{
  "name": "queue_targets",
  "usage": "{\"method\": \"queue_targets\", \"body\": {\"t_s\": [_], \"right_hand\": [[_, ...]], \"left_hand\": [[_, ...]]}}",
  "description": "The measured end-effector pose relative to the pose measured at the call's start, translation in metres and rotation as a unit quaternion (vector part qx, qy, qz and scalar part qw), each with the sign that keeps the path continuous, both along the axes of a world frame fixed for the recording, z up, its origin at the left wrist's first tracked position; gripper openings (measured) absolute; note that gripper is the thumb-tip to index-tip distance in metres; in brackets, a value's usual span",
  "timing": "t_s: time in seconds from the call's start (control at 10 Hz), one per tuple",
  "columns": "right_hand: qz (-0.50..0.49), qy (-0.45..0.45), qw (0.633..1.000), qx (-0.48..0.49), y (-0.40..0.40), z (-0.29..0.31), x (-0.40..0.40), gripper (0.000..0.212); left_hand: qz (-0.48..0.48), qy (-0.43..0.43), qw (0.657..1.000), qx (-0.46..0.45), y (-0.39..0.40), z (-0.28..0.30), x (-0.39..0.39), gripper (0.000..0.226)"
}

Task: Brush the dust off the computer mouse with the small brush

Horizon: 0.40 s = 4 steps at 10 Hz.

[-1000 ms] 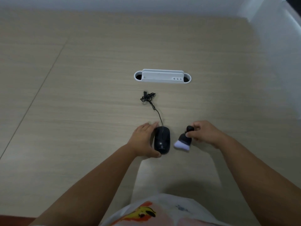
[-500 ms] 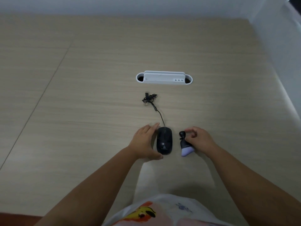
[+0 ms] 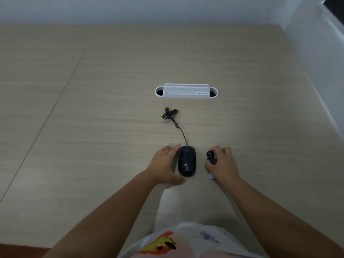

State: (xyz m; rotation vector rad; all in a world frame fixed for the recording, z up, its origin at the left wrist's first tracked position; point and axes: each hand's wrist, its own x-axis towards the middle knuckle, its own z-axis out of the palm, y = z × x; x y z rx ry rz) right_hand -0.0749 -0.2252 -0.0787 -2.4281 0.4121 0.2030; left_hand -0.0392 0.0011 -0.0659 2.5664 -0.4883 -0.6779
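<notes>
A black wired computer mouse point(image 3: 187, 161) lies on the wooden desk in front of me. My left hand point(image 3: 163, 165) cups its left side, fingers along the edge and thumb against its near end. To the right of the mouse, apart from it, my right hand point(image 3: 223, 164) is closed over the small brush point(image 3: 211, 155). The brush's black knob handle sticks out past my fingers. Only a sliver of its lilac bristles shows under my palm, down at the desk surface.
The mouse cable runs away from me to a tangled bundle with a USB plug point(image 3: 169, 114). Behind it a white cable-port insert point(image 3: 186, 91) is set into the desk point(image 3: 93, 127). A white wall borders the right side.
My right hand has carried the brush away from the mouse and down toward the desk, turning it so the bristles are now mostly hidden. My left hand has stayed at the mouse.
</notes>
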Motion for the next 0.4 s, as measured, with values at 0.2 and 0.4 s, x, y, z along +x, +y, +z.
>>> {"method": "queue_targets", "body": {"t_s": [0.2, 0.4], "right_hand": [[-0.069, -0.009, 0.998, -0.007, -0.001, -0.003, -0.005, 0.036], [-0.116, -0.036, 0.992, -0.047, -0.012, 0.019, -0.005, 0.037]], "left_hand": [[0.017, -0.013, 1.000, -0.009, 0.005, 0.007, -0.007, 0.105], [0.120, -0.041, 0.988, -0.088, 0.045, 0.019, -0.026, 0.076]]}}
